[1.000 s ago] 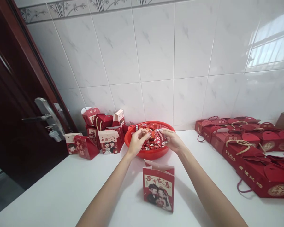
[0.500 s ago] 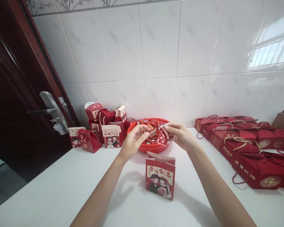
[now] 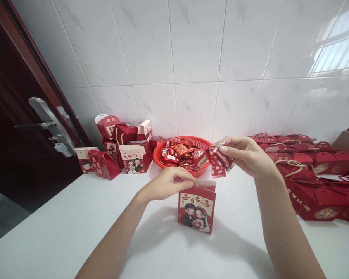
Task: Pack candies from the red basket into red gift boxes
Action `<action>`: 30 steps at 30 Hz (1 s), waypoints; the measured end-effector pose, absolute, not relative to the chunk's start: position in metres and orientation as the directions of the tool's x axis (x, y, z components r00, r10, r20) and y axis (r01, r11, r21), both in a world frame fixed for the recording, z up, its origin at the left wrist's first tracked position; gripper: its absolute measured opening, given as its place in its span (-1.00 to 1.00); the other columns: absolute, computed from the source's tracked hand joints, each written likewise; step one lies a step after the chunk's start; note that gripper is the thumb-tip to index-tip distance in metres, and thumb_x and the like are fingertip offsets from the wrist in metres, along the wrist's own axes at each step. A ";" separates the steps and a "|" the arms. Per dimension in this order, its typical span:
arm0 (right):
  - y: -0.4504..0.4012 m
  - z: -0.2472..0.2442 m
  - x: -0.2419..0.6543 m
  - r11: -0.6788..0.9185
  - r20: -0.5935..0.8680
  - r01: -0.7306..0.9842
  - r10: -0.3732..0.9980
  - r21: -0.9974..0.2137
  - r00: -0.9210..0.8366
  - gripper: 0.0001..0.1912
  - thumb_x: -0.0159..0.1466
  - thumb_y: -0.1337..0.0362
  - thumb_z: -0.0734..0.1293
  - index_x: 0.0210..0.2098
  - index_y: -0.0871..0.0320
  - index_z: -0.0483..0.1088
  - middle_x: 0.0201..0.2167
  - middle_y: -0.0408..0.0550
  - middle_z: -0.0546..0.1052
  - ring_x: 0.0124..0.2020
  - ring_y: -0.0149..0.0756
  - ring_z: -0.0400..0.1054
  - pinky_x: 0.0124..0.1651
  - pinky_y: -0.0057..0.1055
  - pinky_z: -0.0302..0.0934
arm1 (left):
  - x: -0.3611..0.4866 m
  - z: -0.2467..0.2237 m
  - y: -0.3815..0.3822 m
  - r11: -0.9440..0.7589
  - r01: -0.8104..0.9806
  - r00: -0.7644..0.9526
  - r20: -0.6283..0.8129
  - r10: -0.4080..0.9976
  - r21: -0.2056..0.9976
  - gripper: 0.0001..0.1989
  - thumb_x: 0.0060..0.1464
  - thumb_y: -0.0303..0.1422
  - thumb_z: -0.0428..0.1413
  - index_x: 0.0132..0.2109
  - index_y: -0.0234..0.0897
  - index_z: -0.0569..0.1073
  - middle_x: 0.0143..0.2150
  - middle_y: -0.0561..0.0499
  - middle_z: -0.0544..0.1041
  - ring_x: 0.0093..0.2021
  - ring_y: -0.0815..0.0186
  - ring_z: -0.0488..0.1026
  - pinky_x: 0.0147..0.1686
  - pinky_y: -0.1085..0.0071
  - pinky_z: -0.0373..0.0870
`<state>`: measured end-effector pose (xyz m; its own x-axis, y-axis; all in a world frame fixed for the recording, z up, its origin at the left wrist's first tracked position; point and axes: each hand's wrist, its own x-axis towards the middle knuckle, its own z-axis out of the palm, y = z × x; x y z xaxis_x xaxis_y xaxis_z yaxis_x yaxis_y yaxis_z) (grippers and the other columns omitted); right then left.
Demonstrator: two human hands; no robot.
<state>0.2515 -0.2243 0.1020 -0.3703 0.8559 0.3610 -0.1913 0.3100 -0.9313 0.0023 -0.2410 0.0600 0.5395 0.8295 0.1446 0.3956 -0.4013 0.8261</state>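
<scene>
A small red gift box [image 3: 196, 211] with a cartoon couple on its front stands upright on the white table, its top flaps raised. My left hand [image 3: 168, 183] is closed on the box's top edge, thumb in front. Just right of and above the box, my right hand [image 3: 244, 155] pinches several red wrapped candies [image 3: 220, 161], some with a dotted pattern. Behind both hands sits a round red basket [image 3: 158, 159] filled with more red wrapped candies [image 3: 182, 150].
Assorted red boxes [image 3: 107, 164] are grouped at the back left, near a dark red door [image 3: 14, 97] with a metal handle. Rows of red boxes with cord handles [image 3: 322, 193] cover the table's right side. A tiled wall [image 3: 194, 46] rises behind the table [image 3: 61, 232].
My left hand has come down from above the basket to the box's top. My right hand has moved right with the candies, out of the basket area. The view has tilted slightly downward.
</scene>
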 end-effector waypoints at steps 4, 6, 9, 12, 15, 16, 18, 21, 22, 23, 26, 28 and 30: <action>-0.227 0.102 0.256 0.322 0.337 -0.112 0.832 -0.940 -0.440 -0.76 0.06 0.13 0.55 -0.41 0.17 0.56 -0.49 -0.07 0.55 -0.50 -0.37 0.37 -0.49 -0.46 0.26 | 0.007 0.052 -0.233 -0.334 0.356 0.495 0.127 0.860 0.873 -0.76 0.01 -0.24 0.25 -0.18 -0.21 0.68 -0.15 -0.07 0.65 -0.09 0.05 0.53 -0.12 0.27 0.45; -0.228 0.102 0.257 0.333 0.322 -0.065 0.816 -0.941 -0.480 -0.76 0.09 0.13 0.53 -0.40 0.18 0.57 -0.55 -0.11 0.51 -0.54 -0.41 0.32 -0.51 -0.47 0.23 | 0.006 0.052 -0.233 -0.298 0.343 0.528 0.080 0.846 0.891 -0.70 -0.05 -0.27 0.29 -0.12 -0.21 0.66 -0.09 -0.07 0.64 -0.07 0.04 0.52 -0.15 0.29 0.46; -0.231 0.102 0.255 0.356 0.293 0.014 0.791 -0.934 -0.537 -0.75 0.14 0.10 0.50 -0.40 0.19 0.56 -0.57 -0.12 0.48 -0.55 -0.42 0.30 -0.50 -0.47 0.22 | 0.003 0.057 -0.235 -0.270 0.353 0.596 0.007 0.803 0.896 -0.55 -0.08 -0.30 0.31 0.03 -0.15 0.61 -0.04 -0.05 0.62 -0.08 0.08 0.52 -0.18 0.33 0.45; -0.231 0.101 0.248 0.399 0.271 0.113 0.778 -0.910 -0.567 -0.74 0.18 0.09 0.47 -0.39 0.20 0.56 -0.51 -0.09 0.51 -0.52 -0.42 0.31 -0.50 -0.48 0.20 | 0.001 0.062 -0.237 -0.241 0.367 0.617 -0.041 0.786 0.899 -0.45 -0.10 -0.33 0.32 0.11 -0.11 0.56 0.01 -0.03 0.60 -0.06 0.08 0.51 -0.15 0.33 0.45; -0.230 0.097 0.240 0.435 0.257 0.183 0.768 -0.882 -0.587 -0.75 0.21 0.11 0.43 -0.34 0.19 0.58 -0.45 -0.08 0.54 -0.50 -0.41 0.32 -0.50 -0.49 0.17 | -0.001 0.061 -0.237 -0.222 0.359 0.620 -0.054 0.782 0.907 -0.43 -0.13 -0.33 0.33 0.12 -0.11 0.56 0.02 -0.02 0.60 0.00 0.05 0.50 -0.08 0.30 0.45; -0.229 0.096 0.238 0.444 0.256 0.198 0.766 -0.874 -0.589 -0.76 0.22 0.12 0.42 -0.32 0.19 0.58 -0.44 -0.08 0.54 -0.50 -0.41 0.31 -0.50 -0.49 0.16 | -0.001 0.059 -0.236 -0.216 0.358 0.618 -0.057 0.784 0.909 -0.42 -0.13 -0.33 0.34 0.12 -0.11 0.55 -0.01 -0.02 0.61 0.01 0.05 0.50 -0.08 0.30 0.45; -0.227 0.093 0.235 0.465 0.268 0.222 0.771 -0.857 -0.578 -0.77 0.23 0.13 0.40 -0.32 0.19 0.58 -0.43 -0.09 0.54 -0.49 -0.41 0.31 -0.49 -0.48 0.15 | -0.002 0.057 -0.234 -0.201 0.381 0.588 -0.069 0.806 0.902 -0.41 -0.16 -0.33 0.36 0.11 -0.12 0.56 -0.07 -0.02 0.63 -0.04 0.06 0.52 -0.11 0.31 0.46; -0.225 0.092 0.231 0.509 0.322 0.222 0.767 -0.831 -0.554 -0.79 0.24 0.16 0.39 -0.36 0.18 0.56 -0.46 -0.11 0.53 -0.48 -0.40 0.32 -0.44 -0.46 0.17 | -0.004 0.054 -0.231 -0.200 0.442 0.526 -0.072 0.847 0.875 -0.37 -0.22 -0.32 0.39 0.11 -0.13 0.56 -0.08 -0.03 0.63 -0.15 0.11 0.54 -0.21 0.34 0.46; -0.225 0.091 0.229 0.521 0.337 0.215 0.762 -0.826 -0.553 -0.80 0.25 0.17 0.38 -0.38 0.18 0.55 -0.47 -0.12 0.52 -0.47 -0.40 0.33 -0.42 -0.46 0.17 | -0.005 0.054 -0.230 -0.208 0.450 0.520 -0.066 0.851 0.868 -0.36 -0.22 -0.31 0.40 0.11 -0.14 0.56 -0.07 -0.04 0.63 -0.16 0.11 0.54 -0.21 0.34 0.45; -0.225 0.091 0.228 0.531 0.348 0.207 0.755 -0.822 -0.556 -0.80 0.25 0.18 0.38 -0.40 0.18 0.53 -0.48 -0.13 0.51 -0.46 -0.39 0.33 -0.40 -0.45 0.17 | -0.005 0.054 -0.230 -0.215 0.448 0.523 -0.059 0.850 0.868 -0.36 -0.22 -0.31 0.40 0.11 -0.15 0.56 -0.06 -0.06 0.63 -0.15 0.11 0.55 -0.20 0.34 0.45; -0.225 0.089 0.222 0.553 0.355 0.208 0.735 -0.807 -0.578 -0.81 0.26 0.22 0.36 -0.42 0.18 0.52 -0.48 -0.12 0.51 -0.45 -0.38 0.33 -0.40 -0.45 0.17 | -0.006 0.054 -0.230 -0.222 0.402 0.555 -0.044 0.830 0.888 -0.39 -0.21 -0.30 0.39 0.09 -0.17 0.57 -0.09 -0.07 0.63 -0.14 0.10 0.55 -0.17 0.32 0.46; -0.226 0.087 0.218 0.571 0.352 0.226 0.722 -0.789 -0.596 -0.82 0.26 0.24 0.34 -0.38 0.17 0.55 -0.44 -0.10 0.54 -0.43 -0.37 0.34 -0.40 -0.44 0.17 | -0.007 0.053 -0.229 -0.224 0.372 0.568 -0.030 0.822 0.901 -0.42 -0.23 -0.29 0.39 0.03 -0.19 0.60 -0.19 -0.04 0.64 -0.21 0.12 0.56 -0.20 0.32 0.46; -0.225 0.085 0.215 0.589 0.350 0.240 0.709 -0.772 -0.612 -0.84 0.26 0.25 0.34 -0.34 0.15 0.57 -0.40 -0.10 0.57 -0.40 -0.35 0.36 -0.39 -0.43 0.18 | -0.008 0.051 -0.228 -0.235 0.362 0.568 -0.013 0.823 0.902 -0.44 -0.27 -0.28 0.40 -0.01 -0.21 0.62 -0.29 -0.01 0.63 -0.25 0.14 0.55 -0.22 0.33 0.45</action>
<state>0.2152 -0.2252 0.0850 -0.6122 0.7090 0.3501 0.2401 0.5886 -0.7720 -0.0078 -0.2280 0.0510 0.5681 0.8228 -0.0134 0.3623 -0.2354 0.9018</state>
